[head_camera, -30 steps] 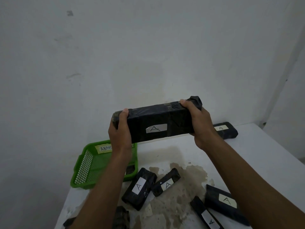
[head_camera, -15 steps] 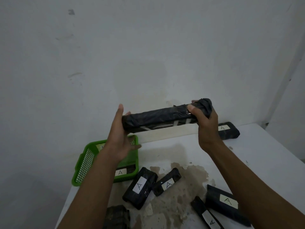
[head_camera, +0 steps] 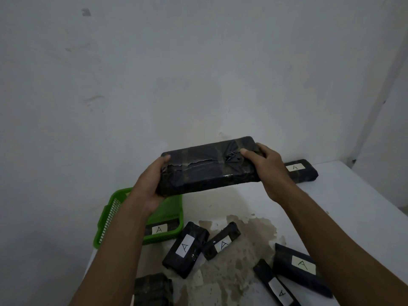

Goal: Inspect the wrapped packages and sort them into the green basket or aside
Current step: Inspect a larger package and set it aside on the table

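Left hand (head_camera: 152,184) and right hand (head_camera: 268,171) grip ends of long black plastic-wrapped package (head_camera: 207,171). Torn seam faces me; I check it closely, holding level above green plastic basket (head_camera: 110,217).

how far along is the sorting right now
Done: one labelled package lies in the green basket, another sits aside by the wall. In hand: the left hand and right hand hold a long package, torn wrap up. Left: five packages on the table.

package in the green basket (head_camera: 174,215) mostly hidden by the left forearm, bottom-edge package (head_camera: 153,290) cut off, far package (head_camera: 303,172) partly behind the right hand (head_camera: 268,171)
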### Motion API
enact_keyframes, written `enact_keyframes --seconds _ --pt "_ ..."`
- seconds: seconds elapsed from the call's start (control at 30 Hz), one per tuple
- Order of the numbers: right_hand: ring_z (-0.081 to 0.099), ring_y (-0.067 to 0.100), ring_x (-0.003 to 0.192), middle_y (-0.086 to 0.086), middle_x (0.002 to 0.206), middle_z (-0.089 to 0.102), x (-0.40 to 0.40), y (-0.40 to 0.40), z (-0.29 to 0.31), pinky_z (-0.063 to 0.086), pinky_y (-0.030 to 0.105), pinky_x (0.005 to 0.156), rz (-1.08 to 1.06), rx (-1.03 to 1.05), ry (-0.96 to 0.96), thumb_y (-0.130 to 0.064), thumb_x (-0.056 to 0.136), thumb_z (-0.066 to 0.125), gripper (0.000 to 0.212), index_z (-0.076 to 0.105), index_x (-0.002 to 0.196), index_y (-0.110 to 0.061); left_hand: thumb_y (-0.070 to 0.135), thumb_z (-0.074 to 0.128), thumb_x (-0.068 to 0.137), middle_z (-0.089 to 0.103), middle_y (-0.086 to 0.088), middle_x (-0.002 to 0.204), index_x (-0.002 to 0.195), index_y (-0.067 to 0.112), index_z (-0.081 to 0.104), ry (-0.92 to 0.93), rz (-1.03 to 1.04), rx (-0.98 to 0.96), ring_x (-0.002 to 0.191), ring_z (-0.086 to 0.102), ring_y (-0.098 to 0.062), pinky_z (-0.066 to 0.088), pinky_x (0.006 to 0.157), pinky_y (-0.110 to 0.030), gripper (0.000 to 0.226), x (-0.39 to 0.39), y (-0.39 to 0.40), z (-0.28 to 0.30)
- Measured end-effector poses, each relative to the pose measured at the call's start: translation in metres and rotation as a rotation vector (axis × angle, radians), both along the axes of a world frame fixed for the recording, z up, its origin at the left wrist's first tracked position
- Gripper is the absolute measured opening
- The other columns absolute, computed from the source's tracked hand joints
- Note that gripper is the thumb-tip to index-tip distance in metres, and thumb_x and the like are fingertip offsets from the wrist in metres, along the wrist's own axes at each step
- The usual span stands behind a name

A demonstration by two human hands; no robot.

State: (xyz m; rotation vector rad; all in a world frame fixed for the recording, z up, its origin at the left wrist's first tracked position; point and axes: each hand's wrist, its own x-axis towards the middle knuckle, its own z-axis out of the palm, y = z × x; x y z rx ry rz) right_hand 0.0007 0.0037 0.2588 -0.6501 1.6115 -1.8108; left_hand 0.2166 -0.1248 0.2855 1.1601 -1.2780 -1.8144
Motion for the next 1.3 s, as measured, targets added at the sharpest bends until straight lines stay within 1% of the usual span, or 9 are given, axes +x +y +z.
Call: enact_keyframes --seconds 0.1,0.2,0.33,0.57,0.7,0.83,0.93,1.1,1.3 --pt "0.073 0.020 0.093 0.001 0.109 0.073 0.002 0.000 0.001 0.061 0.031 0.068 0.109 0.038 0.000 -0.030 0.092 0.069 0.027 0.066 0.118 -0.025 0.039 0.065 0.093 0.069 -0.002 0.118 0.128 0.021 0.061 -0.145 0.223 -0.237 0.104 0.067 -0.023 0.057 0.088 -0.040 0.039 -0.007 0.000 -0.008" --pt "0.072 0.021 0.095 0.001 0.116 0.070 0.001 -0.003 -0.001 0.061 0.033 0.068 0.088 0.071 -0.021 -0.029 0.091 0.071 0.044 0.057 0.133 -0.028 0.034 0.064 0.095 0.067 0.000 0.116 0.129 0.020 0.061 -0.109 0.279 -0.376 0.104 0.066 -0.018 0.056 0.086 -0.033 0.037 -0.012 0.009 -0.011" --pt "0.072 0.020 0.097 0.003 0.118 0.069 0.001 -0.006 -0.005 0.060 0.027 0.063 0.032 0.000 -0.007 -0.023 0.090 0.073 0.052 0.054 0.138 -0.026 0.032 0.064 0.096 0.069 0.000 0.112 0.127 0.018 0.063 -0.079 0.289 -0.415 0.103 0.067 -0.017 0.057 0.088 -0.033 0.034 -0.014 0.010 -0.015" --pt "0.073 0.015 0.090 -0.002 0.108 0.074 0.002 -0.008 0.005 0.057 0.027 0.065 0.060 0.037 -0.029 -0.041 0.090 0.069 0.034 0.065 0.120 -0.025 0.037 0.060 0.097 0.066 0.007 0.113 0.129 0.023 0.059 -0.029 0.294 -0.401 0.099 0.064 -0.008 0.052 0.076 -0.024 0.035 -0.017 0.008 -0.013" --pt "0.070 0.012 0.089 -0.003 0.105 0.072 0.003 -0.010 0.004 0.054 0.021 0.060 -0.022 0.017 0.009 -0.040 0.091 0.068 0.029 0.064 0.115 -0.023 0.038 0.064 0.095 0.066 0.006 0.114 0.133 0.022 0.057 -0.058 0.281 -0.480 0.099 0.065 -0.008 0.054 0.076 -0.023 0.042 -0.020 0.008 -0.011" --pt "0.069 0.015 0.097 -0.002 0.112 0.070 -0.001 -0.011 0.000 0.057 0.026 0.068 -0.026 0.008 0.023 -0.038 0.091 0.069 0.035 0.061 0.123 -0.024 0.039 0.061 0.095 0.067 0.004 0.111 0.119 0.026 0.060 -0.125 0.185 -0.452 0.101 0.066 -0.015 0.053 0.078 -0.027 0.027 -0.019 0.001 -0.012" --pt "0.063 0.016 0.100 -0.005 0.118 0.063 -0.004 -0.013 0.000 0.053 0.031 0.071 0.026 0.074 0.048 -0.039 0.095 0.062 0.041 0.051 0.133 -0.029 0.037 0.057 0.097 0.063 0.002 0.113 0.122 0.026 0.054 -0.150 0.132 -0.359 0.096 0.061 -0.013 0.047 0.068 -0.029 0.027 -0.022 0.001 -0.011" --pt "0.061 0.017 0.094 -0.002 0.109 0.062 0.002 -0.016 0.005 0.046 0.030 0.062 0.029 0.080 -0.116 -0.053 0.094 0.054 0.040 0.049 0.124 -0.027 0.058 0.057 0.091 0.062 0.004 0.107 0.115 0.025 0.055 -0.048 0.208 -0.255 0.095 0.061 -0.014 0.051 0.074 -0.034 0.041 -0.036 0.012 -0.003" --pt "0.062 0.014 0.087 -0.001 0.105 0.062 0.011 -0.021 0.000 0.045 0.022 0.056 -0.185 -0.097 -0.088 -0.046 0.091 0.065 0.033 0.053 0.113 -0.025 0.044 0.061 0.094 0.061 0.007 0.092 0.097 0.022 0.057 -0.002 0.367 -0.435 0.082 0.059 -0.007 0.045 0.063 -0.022 0.022 -0.048 0.024 -0.007"
